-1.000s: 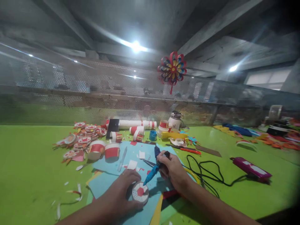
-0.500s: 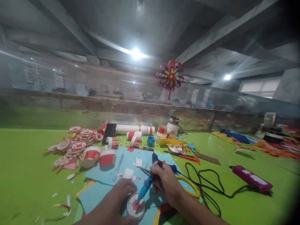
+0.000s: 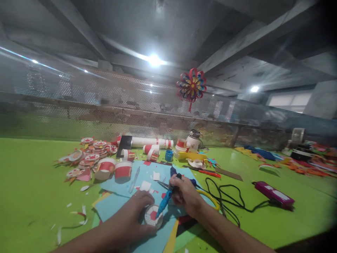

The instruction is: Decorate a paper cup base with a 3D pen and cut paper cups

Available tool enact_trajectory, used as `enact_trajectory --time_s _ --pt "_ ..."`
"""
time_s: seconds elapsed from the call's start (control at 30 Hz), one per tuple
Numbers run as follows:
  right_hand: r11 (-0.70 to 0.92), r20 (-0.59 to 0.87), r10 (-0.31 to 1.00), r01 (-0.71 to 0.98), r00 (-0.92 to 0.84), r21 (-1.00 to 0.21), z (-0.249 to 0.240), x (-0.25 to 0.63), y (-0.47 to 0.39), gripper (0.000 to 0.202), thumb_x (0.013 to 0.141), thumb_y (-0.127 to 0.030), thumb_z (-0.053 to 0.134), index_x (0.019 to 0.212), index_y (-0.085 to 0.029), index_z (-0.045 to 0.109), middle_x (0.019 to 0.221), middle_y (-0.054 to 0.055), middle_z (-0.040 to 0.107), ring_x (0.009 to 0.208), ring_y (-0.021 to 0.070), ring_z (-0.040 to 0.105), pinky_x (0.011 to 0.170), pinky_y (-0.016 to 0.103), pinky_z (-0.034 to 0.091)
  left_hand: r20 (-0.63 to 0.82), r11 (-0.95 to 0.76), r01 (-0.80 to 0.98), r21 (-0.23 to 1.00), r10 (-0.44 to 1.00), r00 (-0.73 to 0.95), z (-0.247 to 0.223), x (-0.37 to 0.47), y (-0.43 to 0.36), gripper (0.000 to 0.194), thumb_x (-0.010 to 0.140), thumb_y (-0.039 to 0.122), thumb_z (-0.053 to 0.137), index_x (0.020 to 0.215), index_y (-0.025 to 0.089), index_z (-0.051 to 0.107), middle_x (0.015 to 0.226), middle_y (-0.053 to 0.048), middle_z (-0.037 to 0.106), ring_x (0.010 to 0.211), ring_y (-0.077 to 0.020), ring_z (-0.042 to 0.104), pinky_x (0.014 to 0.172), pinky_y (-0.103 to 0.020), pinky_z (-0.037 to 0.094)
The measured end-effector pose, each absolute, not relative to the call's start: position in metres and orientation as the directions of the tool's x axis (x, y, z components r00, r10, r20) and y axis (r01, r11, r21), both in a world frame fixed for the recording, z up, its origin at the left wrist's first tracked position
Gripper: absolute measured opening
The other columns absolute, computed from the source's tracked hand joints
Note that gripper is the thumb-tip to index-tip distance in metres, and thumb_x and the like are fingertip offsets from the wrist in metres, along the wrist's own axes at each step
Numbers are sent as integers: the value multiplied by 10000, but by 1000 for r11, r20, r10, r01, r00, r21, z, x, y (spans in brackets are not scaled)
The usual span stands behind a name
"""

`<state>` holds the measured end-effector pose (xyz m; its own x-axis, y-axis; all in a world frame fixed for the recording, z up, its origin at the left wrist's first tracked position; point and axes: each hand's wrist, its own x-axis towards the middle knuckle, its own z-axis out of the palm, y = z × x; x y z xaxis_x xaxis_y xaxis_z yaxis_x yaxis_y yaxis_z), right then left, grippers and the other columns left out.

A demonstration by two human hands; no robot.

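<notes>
A small round white disc (image 3: 150, 218) with a red pentagon at its middle and markings around it lies low on light blue paper (image 3: 118, 207). My left hand (image 3: 139, 212) curls around its left side, thumb at the near edge and fingers at the far edge. In my right hand (image 3: 185, 195) is a thick blue pen (image 3: 165, 203), gripped at a slant. Its tip meets the disc on the right side of the pentagon. Beyond that hand lie a dark blue glue gun (image 3: 173, 171), partly hidden, and yellow-handled scissors (image 3: 214, 201).
Red-and-white paper cups (image 3: 123, 171) and a pile of decorated discs (image 3: 92, 158) sit at the left. Further back are a phone (image 3: 124, 146), a blue jar (image 3: 169, 155) and a bottle (image 3: 193, 140). A black cord runs right to a purple box (image 3: 273, 194).
The pen tip has gone from the red pentagon towards the white area at its right. Both hands stay at the disc, and the whole view has shifted slightly.
</notes>
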<state>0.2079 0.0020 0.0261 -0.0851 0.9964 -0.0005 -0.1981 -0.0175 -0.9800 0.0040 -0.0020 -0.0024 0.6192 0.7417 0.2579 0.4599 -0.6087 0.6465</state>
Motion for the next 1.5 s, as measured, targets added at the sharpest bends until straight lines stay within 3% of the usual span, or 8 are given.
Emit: enact_trajectory --time_s 0.1,0.47,0.67,0.93,1.13,1.3,1.5 --pt "-26 -6 996 -216 -92 -976 27 210 2 309 968 -355 524 738 -148 535 467 -133 345 306 14 263 311 147 247 246 -624 483 614 733 634 -1 3 -2 344 654 246 742 967 192 611 1091 -68 597 1018 -247 546 920 -389 455" --pt "-15 22 986 -221 -164 -975 27 212 4 279 971 -330 531 774 -134 561 499 -124 394 314 7 271 312 140 270 274 -697 464 547 673 687 5 2 -7 245 784 319 657 988 197 600 1097 -73 591 1004 -235 548 901 -372 470" --pt "-29 16 979 -218 -202 -976 27 214 5 278 968 -331 537 778 -131 569 511 -116 419 322 9 298 318 140 287 286 -717 443 539 650 704 0 -1 -3 272 827 347 636 1052 204 578 1143 -88 582 1035 -239 538 923 -378 463" --pt "-4 36 980 -202 -194 -979 28 214 5 284 967 -331 540 768 -130 570 507 -117 422 320 9 303 320 141 296 236 -646 488 587 713 660 -2 -5 2 448 783 452 652 1152 231 529 1144 -81 604 1010 -268 574 887 -415 492" --pt "15 51 985 -216 -164 -976 35 214 0 322 962 -317 549 693 -140 536 461 -131 377 303 12 288 313 143 277 265 -680 485 549 693 671 4 -6 1 423 777 444 650 1124 216 567 1143 -89 615 1057 -283 566 933 -430 478" --pt "41 73 991 -261 -115 -964 35 217 2 365 899 -280 598 579 -169 461 388 -139 333 286 24 294 307 152 241 230 -693 458 557 659 716 12 -4 1 419 789 403 668 1140 191 584 1194 -113 587 1116 -273 541 988 -445 447" --pt "100 125 989 -268 -79 -958 38 216 -1 273 734 -255 650 540 -194 469 350 -104 407 277 51 339 300 193 285 229 -690 456 562 660 715 9 -5 4 431 765 383 722 1116 169 592 1178 -115 580 1110 -265 536 983 -438 444"
